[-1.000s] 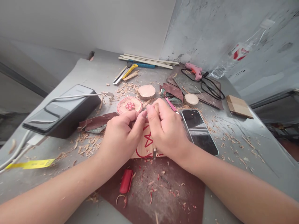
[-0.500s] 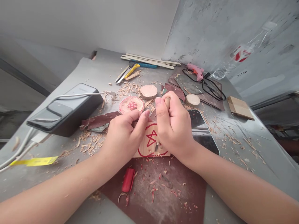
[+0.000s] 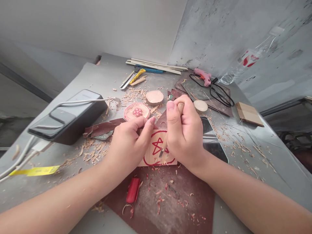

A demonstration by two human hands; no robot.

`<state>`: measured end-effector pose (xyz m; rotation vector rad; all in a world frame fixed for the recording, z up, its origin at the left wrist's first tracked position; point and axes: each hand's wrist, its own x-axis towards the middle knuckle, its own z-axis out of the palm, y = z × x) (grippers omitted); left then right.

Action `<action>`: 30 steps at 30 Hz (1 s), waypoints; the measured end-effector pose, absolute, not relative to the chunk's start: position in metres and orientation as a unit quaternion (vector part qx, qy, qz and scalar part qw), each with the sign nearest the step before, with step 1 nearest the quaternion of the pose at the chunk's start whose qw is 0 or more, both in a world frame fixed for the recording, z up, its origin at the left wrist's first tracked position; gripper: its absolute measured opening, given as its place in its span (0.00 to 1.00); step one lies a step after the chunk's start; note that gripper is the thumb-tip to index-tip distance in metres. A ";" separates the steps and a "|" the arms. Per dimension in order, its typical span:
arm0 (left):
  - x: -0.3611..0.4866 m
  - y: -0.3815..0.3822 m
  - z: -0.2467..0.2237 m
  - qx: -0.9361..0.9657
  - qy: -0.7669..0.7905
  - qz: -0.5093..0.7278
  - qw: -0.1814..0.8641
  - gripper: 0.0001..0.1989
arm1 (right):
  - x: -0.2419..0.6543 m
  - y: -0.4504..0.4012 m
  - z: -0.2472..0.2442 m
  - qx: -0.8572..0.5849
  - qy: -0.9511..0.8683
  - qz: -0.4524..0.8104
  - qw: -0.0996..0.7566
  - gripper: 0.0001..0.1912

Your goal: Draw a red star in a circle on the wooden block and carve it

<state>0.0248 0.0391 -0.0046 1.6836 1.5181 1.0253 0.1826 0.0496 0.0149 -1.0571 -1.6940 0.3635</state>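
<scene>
A light wooden board [image 3: 148, 159] lies on brown sandpaper [image 3: 180, 201], marked with a red star inside a red rounded outline. My right hand [image 3: 185, 130] is closed around the wooden handle of a carving chisel [image 3: 164, 145]. Its metal tip points down at the board, just below the star. At the board's left edge, my left hand [image 3: 131, 136] grips the wood between thumb and bent fingers; the fingertips are partly hidden. Small shavings lie on the board near the chisel tip. A red cap-like piece with a ring [image 3: 133, 190] rests on the sandpaper nearer to me.
Beyond my hands are a wood slice with a red flower [image 3: 136, 111], a plain slice [image 3: 154, 97] and a utility knife [image 3: 133, 78]. A black power box [image 3: 70, 120] stands left. A phone [image 3: 214, 143], glue gun [image 3: 203, 76] and bottle [image 3: 248, 60] are right.
My right hand has shifted slightly right and the chisel now leans more, its tip a little to the left. More of the star shows. My left hand has stayed on the board.
</scene>
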 end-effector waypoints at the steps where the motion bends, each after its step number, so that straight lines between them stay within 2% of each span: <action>1: 0.025 0.039 -0.005 0.640 0.577 0.390 0.322 0.24 | 0.182 0.049 0.015 -0.441 -0.714 0.146 0.524 0.16; 17: 0.025 0.038 -0.004 0.642 0.576 0.399 0.312 0.22 | 0.180 0.058 0.011 -0.478 -0.741 0.212 0.422 0.16; 26: 0.027 0.039 -0.003 0.642 0.579 0.390 0.318 0.20 | 0.182 0.066 0.015 -0.496 -0.754 0.278 0.329 0.16; 28: 0.027 0.040 -0.003 0.641 0.580 0.390 0.317 0.21 | 0.183 0.065 0.015 -0.483 -0.753 0.290 0.340 0.16; 30: 0.027 0.040 -0.002 0.642 0.580 0.392 0.313 0.21 | 0.185 0.064 0.016 -0.465 -0.742 0.289 0.386 0.17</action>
